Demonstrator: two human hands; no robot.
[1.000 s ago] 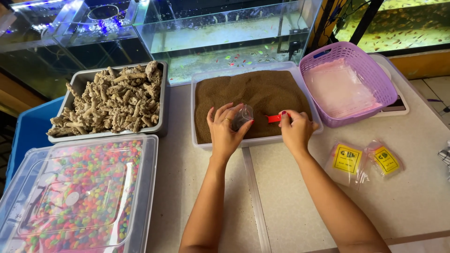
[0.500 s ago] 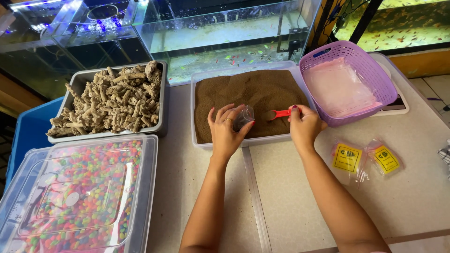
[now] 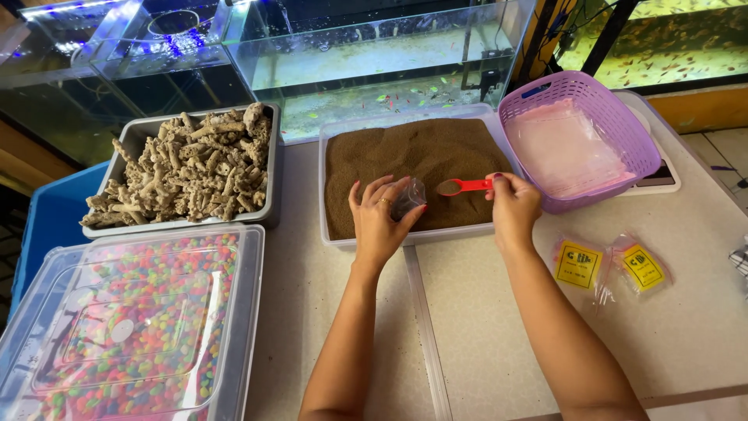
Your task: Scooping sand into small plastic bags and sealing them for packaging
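Left hand (image 3: 379,222): grasping small clear bag (image 3: 408,198).
Right hand (image 3: 510,204): grasping red scoop (image 3: 463,186), loaded.
Risk: a tilted scoop or slack bag mouth would likely spill brown granules (image 3: 413,160) outside the tray (image 3: 331,242).

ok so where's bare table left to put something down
Bare table lies between the two forearms, and right of the yellow packets. A narrow strip runs between the lidded box of coloured pebbles and the left hand. The back row of trays is crowded.

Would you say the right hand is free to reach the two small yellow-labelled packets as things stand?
Probably not yet: the right hand holds the red scoop over the brown granules. The packets lie close beside its forearm, uncovered on the table.
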